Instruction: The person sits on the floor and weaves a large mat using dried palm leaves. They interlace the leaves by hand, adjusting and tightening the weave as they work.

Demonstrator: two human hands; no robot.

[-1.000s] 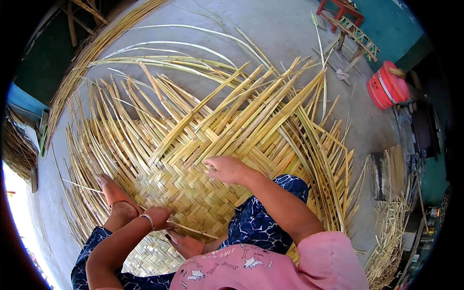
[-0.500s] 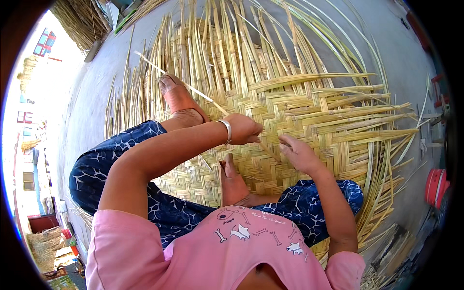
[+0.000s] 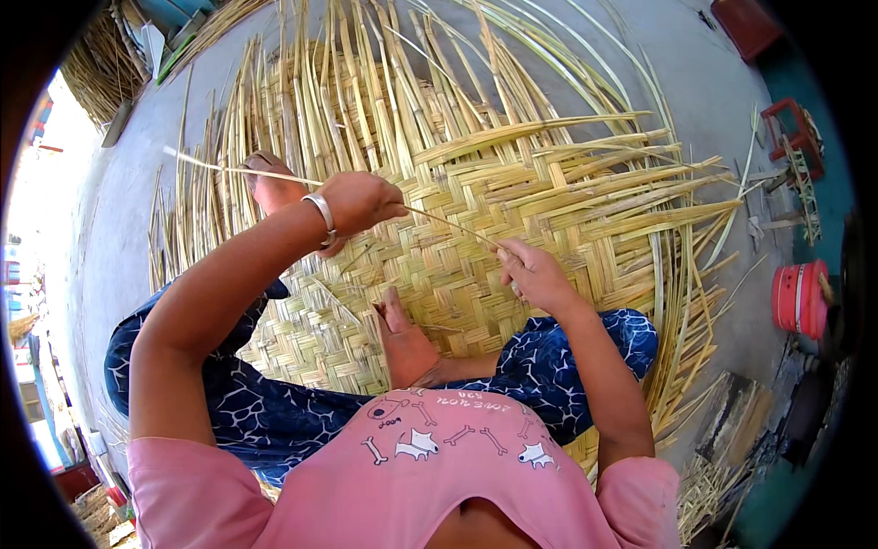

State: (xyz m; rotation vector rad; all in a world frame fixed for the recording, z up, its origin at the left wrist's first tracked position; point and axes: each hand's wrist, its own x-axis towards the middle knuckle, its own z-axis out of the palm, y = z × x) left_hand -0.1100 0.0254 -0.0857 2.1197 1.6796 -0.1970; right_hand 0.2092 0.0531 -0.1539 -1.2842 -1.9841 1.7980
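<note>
I sit on a large woven mat of flat yellow bamboo strips, its loose ends fanning out over the concrete floor. My left hand, a silver bangle on its wrist, is raised above the mat and pinches a long thin strip that runs from upper left to lower right. My right hand holds the same strip's lower end down at the woven surface. My bare feet rest on the mat between the hands and at the left edge.
A red plastic container stands on the floor at the right, with a small red stool above it. Bundles of loose strips lie at the upper left. Flat boards and scraps sit at the lower right.
My left hand has lifted off the mat, drawing the thin strip up and left. My right hand stayed low on the weave. The view shifted slightly.
</note>
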